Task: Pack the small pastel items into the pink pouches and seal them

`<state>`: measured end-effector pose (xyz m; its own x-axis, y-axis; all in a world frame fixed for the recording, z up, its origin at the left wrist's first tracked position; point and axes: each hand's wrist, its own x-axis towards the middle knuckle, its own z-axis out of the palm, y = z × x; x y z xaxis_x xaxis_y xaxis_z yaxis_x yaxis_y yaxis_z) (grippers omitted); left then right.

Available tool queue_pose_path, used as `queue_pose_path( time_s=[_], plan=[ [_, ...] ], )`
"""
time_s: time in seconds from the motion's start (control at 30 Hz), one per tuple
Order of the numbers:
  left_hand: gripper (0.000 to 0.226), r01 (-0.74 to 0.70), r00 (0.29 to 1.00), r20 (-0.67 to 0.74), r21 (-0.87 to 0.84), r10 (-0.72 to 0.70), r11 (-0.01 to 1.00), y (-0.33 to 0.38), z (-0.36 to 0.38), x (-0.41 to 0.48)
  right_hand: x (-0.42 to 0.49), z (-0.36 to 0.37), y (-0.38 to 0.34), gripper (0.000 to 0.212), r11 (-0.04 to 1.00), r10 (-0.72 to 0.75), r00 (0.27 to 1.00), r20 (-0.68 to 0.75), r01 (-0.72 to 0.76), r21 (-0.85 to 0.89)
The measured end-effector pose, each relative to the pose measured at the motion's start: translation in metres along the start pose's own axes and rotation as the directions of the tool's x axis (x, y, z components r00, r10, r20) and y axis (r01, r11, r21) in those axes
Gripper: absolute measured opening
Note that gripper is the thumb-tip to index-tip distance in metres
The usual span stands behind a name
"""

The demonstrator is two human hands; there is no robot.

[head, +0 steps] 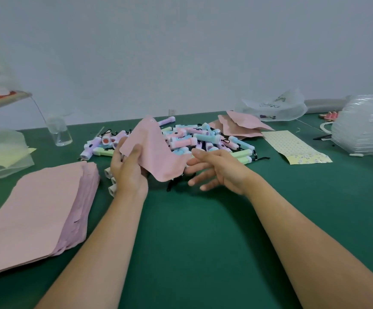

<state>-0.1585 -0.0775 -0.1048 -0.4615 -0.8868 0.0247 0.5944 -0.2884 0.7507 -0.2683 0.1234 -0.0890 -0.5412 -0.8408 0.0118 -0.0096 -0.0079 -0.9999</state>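
My left hand [129,172] grips one pink pouch [153,148] by its left edge and holds it tilted above the green table [203,230]. Just right of the pouch's lower corner, my right hand [216,169] is open with fingers spread, its fingertips near the pouch. A heap of small pastel flashlights [203,138] in pink, blue, purple and green lies behind the pouch, partly hidden by it. Three white-ended ones [111,180] lie by my left wrist. A thick stack of pink pouches [36,210] sits at the left.
More pink pouches [241,126] lie at the back right, next to a dotted yellow pouch [292,146]. Clear plastic bags [274,108] and a stack of clear packaging [366,126] stand at the right. A clear cup [59,130] and a plastic bag [0,152] are at the left.
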Motion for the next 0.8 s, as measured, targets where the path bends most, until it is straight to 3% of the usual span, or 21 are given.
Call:
queue_pose_path(
  time_s=[0.07, 0.2, 0.33, 0.4, 0.5, 0.57, 0.63, 0.67, 0.7, 0.8],
  plan=[
    [0.05, 0.014, 1.0, 0.0, -0.017, -0.014, 1.0, -0.004, 0.003, -0.002, 0.002, -0.001, 0.0, 0.063, 0.998, 0.053, 0.998, -0.033, -0.053, -0.02],
    [0.052, 0.062, 0.995, 0.088, -0.066, -0.056, 0.996, -0.006, 0.004, 0.001, 0.008, -0.007, 0.007, 0.032, 0.996, 0.089, 0.99, -0.113, -0.086, 0.031],
    [0.056, 0.095, 0.977, 0.198, -0.099, -0.074, 0.991, -0.001, 0.002, -0.002, 0.013, -0.006, 0.008, 0.058, 0.958, 0.108, 0.982, -0.154, -0.062, 0.279],
    [0.057, 0.102, 0.975, 0.21, -0.129, -0.073, 0.986, 0.001, 0.001, -0.003, 0.014, -0.002, 0.006, 0.051, 0.944, 0.114, 0.989, -0.093, -0.078, 0.322],
    [0.056, 0.102, 0.978, 0.196, -0.149, -0.072, 0.984, 0.002, -0.002, 0.0, 0.013, 0.007, 0.005, 0.039, 0.958, 0.142, 0.99, 0.002, -0.137, 0.253],
    [0.056, 0.088, 0.979, 0.196, -0.124, -0.063, 0.988, 0.003, -0.007, -0.001, 0.014, 0.014, 0.008, 0.046, 0.967, 0.158, 0.987, -0.018, -0.151, 0.203],
    [0.055, 0.08, 0.98, 0.19, -0.103, -0.059, 0.991, 0.005, -0.013, -0.002, 0.011, 0.018, 0.009, 0.03, 0.985, 0.141, 0.987, -0.072, -0.133, 0.108],
    [0.053, 0.07, 0.982, 0.18, -0.083, -0.054, 0.994, 0.006, -0.016, -0.003, 0.01, 0.019, 0.008, 0.022, 0.992, 0.114, 0.988, -0.103, -0.108, 0.067],
    [0.051, 0.043, 0.986, 0.163, -0.031, -0.038, 0.999, 0.007, -0.017, -0.004, 0.009, 0.017, 0.008, 0.028, 0.997, 0.064, 0.987, -0.147, -0.059, 0.038],
    [0.064, -0.207, 0.976, 0.135, 0.327, 0.171, 0.922, 0.008, -0.014, -0.012, 0.006, 0.011, 0.004, 0.048, 0.995, -0.094, 0.951, -0.294, 0.099, 0.002]
  ],
)
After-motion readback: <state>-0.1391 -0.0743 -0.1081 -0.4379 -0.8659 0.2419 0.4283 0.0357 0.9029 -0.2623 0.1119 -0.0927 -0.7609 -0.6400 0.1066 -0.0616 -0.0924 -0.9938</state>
